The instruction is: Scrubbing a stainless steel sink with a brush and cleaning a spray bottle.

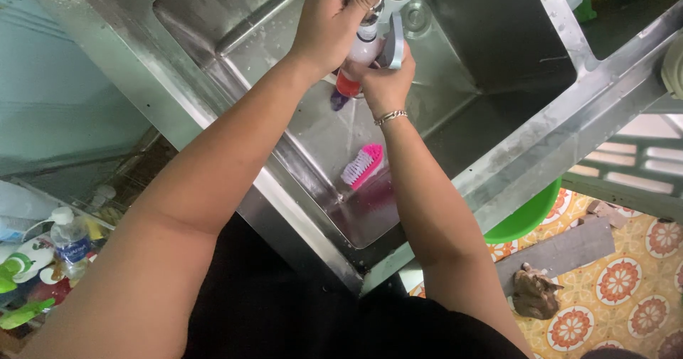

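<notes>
While both hands, left hand (334,21) and right hand (384,81), grip a white-and-red bottle (361,56) over the steel sink (498,46), washing looks midway, pink brush (363,165) lying idle below.

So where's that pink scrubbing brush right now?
In the head view the pink brush lies on the floor of the steel sink, just left of the right forearm and below both hands, untouched by either.

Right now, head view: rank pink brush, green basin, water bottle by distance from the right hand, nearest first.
1. Pink brush: in the sink, just below the right hand.
2. Green basin: under the sink edge, lower right.
3. Water bottle: far lower left, among clutter.
</notes>
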